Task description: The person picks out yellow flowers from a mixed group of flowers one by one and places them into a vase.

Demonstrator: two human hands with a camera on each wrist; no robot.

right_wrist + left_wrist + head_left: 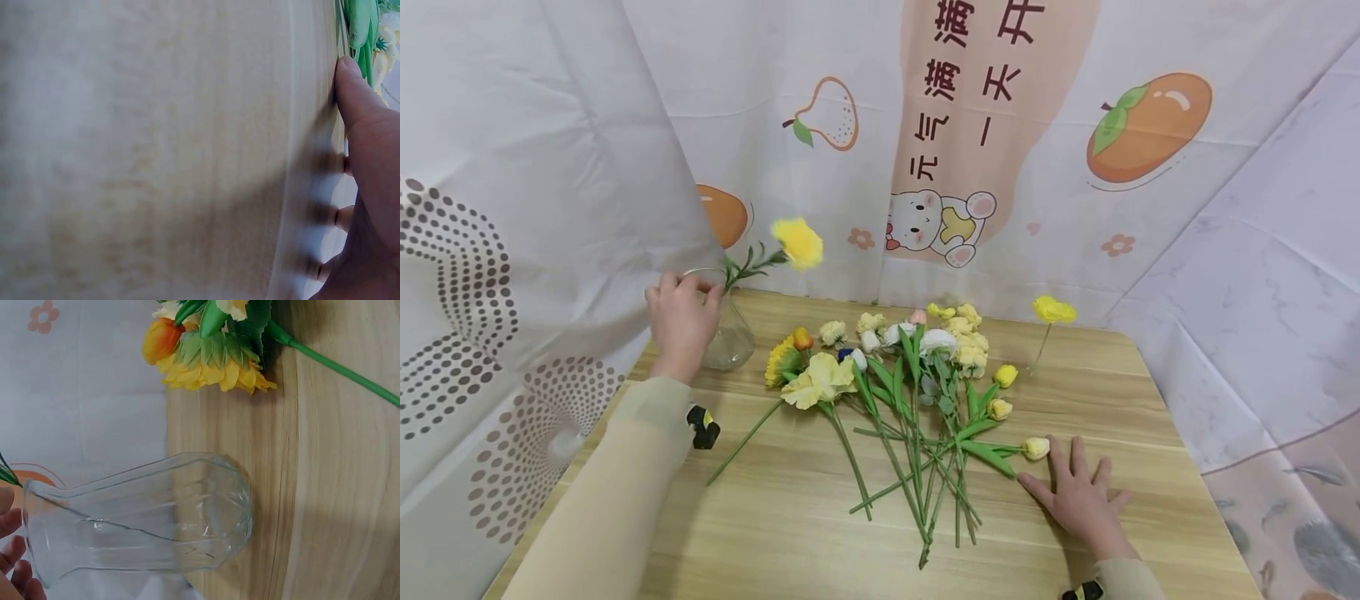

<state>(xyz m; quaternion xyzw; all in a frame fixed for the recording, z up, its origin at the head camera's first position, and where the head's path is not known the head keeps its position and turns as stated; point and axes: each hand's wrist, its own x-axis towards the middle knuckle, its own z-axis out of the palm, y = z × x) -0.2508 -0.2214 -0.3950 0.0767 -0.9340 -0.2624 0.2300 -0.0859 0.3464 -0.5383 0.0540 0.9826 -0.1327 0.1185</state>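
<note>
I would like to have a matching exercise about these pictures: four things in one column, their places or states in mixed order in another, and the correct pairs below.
Things
1. left hand
2. right hand
3. vase
4. orange bud

Places or states
A. beside the sunflower
B. at the mouth of the glass
C. clear, with one flower in it
D. spread over the table

Pairs: 1-B, 2-D, 3-C, 4-A

We see a wooden table [760, 533]; behind it hangs a fruit-print cloth [737, 142], left of it a dotted cloth [475, 333], right of it a marbled cloth [1262, 275].
</note>
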